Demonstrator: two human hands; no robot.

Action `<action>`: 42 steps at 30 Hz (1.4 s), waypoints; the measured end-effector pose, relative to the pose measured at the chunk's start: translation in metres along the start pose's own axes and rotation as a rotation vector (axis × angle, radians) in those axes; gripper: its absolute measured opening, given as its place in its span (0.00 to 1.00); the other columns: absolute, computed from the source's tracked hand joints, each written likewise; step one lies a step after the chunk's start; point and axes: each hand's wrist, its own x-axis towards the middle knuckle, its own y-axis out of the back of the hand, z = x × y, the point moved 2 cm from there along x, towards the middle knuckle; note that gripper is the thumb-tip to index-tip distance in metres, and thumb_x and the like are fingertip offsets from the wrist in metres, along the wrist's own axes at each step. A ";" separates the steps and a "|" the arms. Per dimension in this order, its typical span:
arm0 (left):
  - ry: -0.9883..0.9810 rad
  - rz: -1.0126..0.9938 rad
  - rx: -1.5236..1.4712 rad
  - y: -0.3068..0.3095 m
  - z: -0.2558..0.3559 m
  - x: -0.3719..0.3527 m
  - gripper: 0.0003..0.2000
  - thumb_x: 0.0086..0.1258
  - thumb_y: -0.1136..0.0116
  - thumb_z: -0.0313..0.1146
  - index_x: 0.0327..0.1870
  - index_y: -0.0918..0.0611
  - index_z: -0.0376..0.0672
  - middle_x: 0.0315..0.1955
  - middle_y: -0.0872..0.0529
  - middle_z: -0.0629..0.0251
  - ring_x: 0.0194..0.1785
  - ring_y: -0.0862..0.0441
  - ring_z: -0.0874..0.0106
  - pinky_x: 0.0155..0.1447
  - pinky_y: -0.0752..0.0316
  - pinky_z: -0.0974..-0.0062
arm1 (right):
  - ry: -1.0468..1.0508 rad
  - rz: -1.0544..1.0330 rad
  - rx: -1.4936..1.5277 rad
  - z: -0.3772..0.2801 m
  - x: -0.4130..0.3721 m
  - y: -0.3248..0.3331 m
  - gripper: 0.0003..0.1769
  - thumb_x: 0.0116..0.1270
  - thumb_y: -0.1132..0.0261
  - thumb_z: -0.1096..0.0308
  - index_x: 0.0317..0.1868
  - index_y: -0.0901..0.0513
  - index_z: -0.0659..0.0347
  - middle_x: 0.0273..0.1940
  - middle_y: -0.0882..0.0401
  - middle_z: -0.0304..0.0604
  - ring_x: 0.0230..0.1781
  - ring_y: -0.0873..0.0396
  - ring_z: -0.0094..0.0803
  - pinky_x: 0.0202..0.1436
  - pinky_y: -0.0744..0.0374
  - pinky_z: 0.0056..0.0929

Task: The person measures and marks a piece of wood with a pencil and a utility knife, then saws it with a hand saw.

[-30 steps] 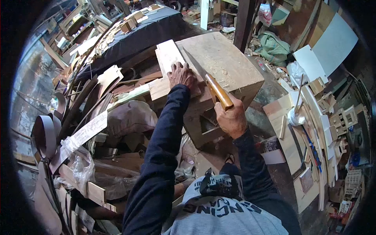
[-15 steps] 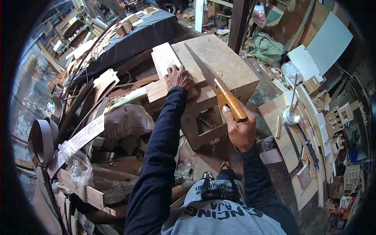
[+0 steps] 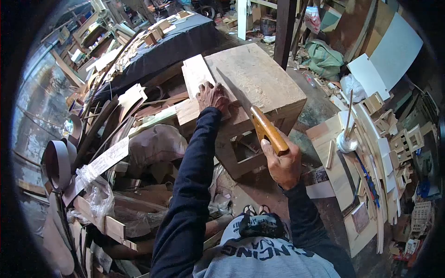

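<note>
My right hand (image 3: 285, 162) is wrapped round the wooden handle of a handsaw (image 3: 267, 130). The saw's thin blade (image 3: 235, 91) points away from me, along the right side of a pale wooden board (image 3: 197, 72). With bent fingers, my left hand (image 3: 213, 97) presses that board down from above. Beneath lies another flat wooden piece (image 3: 187, 111), sticking out to the left. Both rest on a large wooden box (image 3: 259, 69), whose near side has square openings. Sawdust is scattered over the box top, right of the blade.
Scrap wood and a clear plastic wrap (image 3: 97, 190) crowd the left. A table with a dark cloth (image 3: 185, 41) bears small wooden pieces behind. To the right are stacked panels (image 3: 343, 185) and a white string-wrapped bundle (image 3: 346, 142). A dark post (image 3: 283, 34) stands beyond the box.
The handsaw and my right hand have moved back toward me. My left hand stays on the board. The camera view has shifted slightly.
</note>
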 end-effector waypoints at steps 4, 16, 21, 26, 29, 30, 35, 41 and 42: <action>-0.023 0.001 -0.012 0.000 -0.003 -0.001 0.21 0.54 0.36 0.43 0.52 0.17 0.55 0.52 0.25 0.57 0.60 0.31 0.55 0.58 0.31 0.53 | -0.074 -0.049 -0.013 0.002 -0.001 0.004 0.20 0.68 0.37 0.69 0.57 0.22 0.72 0.38 0.15 0.57 0.39 0.13 0.41 0.44 0.18 0.35; -0.043 0.059 -0.075 -0.002 0.004 -0.004 0.15 0.71 0.48 0.47 0.49 0.15 0.51 0.50 0.20 0.55 0.58 0.29 0.53 0.62 0.34 0.55 | 0.008 -0.134 -0.046 0.005 -0.017 0.011 0.28 0.72 0.39 0.59 0.64 0.28 0.71 0.31 0.17 0.60 0.30 0.14 0.56 0.34 0.18 0.44; -0.242 0.132 -0.106 -0.026 -0.022 0.006 0.20 0.68 0.43 0.48 0.53 0.17 0.44 0.51 0.20 0.50 0.56 0.27 0.52 0.63 0.33 0.57 | 0.008 -0.143 -0.164 0.002 -0.018 0.007 0.28 0.72 0.39 0.55 0.65 0.27 0.66 0.30 0.17 0.61 0.30 0.16 0.59 0.34 0.19 0.48; -0.222 0.045 -0.350 -0.002 -0.015 0.000 0.24 0.64 0.38 0.51 0.53 0.18 0.41 0.52 0.21 0.47 0.57 0.27 0.50 0.62 0.31 0.56 | -0.005 -0.117 -0.353 -0.012 -0.018 0.009 0.27 0.71 0.37 0.55 0.61 0.24 0.69 0.36 0.16 0.61 0.39 0.14 0.56 0.41 0.19 0.43; -0.340 -0.032 -0.409 -0.007 -0.031 0.003 0.29 0.60 0.33 0.53 0.56 0.19 0.41 0.52 0.22 0.47 0.58 0.27 0.49 0.63 0.29 0.55 | 0.044 -0.062 -0.218 -0.007 -0.018 0.006 0.27 0.71 0.37 0.56 0.65 0.26 0.61 0.43 0.16 0.61 0.44 0.15 0.56 0.46 0.18 0.44; -0.364 -0.031 -0.406 -0.006 -0.034 0.004 0.29 0.59 0.32 0.53 0.56 0.19 0.41 0.53 0.23 0.47 0.58 0.27 0.49 0.63 0.29 0.55 | 0.062 -0.045 -0.171 -0.006 -0.018 0.004 0.27 0.71 0.37 0.56 0.66 0.26 0.58 0.45 0.16 0.62 0.46 0.15 0.57 0.48 0.18 0.44; -0.445 -0.072 -0.335 -0.004 -0.034 -0.004 0.27 0.61 0.33 0.47 0.59 0.21 0.44 0.58 0.25 0.49 0.62 0.27 0.50 0.66 0.29 0.56 | 0.094 0.001 -0.127 -0.009 -0.020 0.003 0.25 0.72 0.38 0.60 0.64 0.26 0.65 0.45 0.16 0.59 0.44 0.14 0.49 0.47 0.18 0.39; -0.378 -0.060 -0.093 0.002 -0.023 -0.015 0.27 0.69 0.45 0.55 0.63 0.23 0.47 0.63 0.27 0.50 0.67 0.32 0.51 0.72 0.40 0.52 | -0.052 -0.043 -0.124 -0.034 -0.016 0.007 0.23 0.70 0.37 0.64 0.62 0.24 0.68 0.45 0.16 0.58 0.45 0.15 0.43 0.49 0.19 0.36; -0.357 -0.025 -0.063 0.002 -0.022 -0.021 0.28 0.70 0.47 0.56 0.64 0.23 0.48 0.65 0.27 0.50 0.69 0.33 0.51 0.73 0.42 0.52 | -0.078 -0.074 -0.135 -0.035 -0.017 0.007 0.23 0.71 0.37 0.64 0.62 0.24 0.68 0.45 0.16 0.59 0.45 0.14 0.42 0.49 0.19 0.37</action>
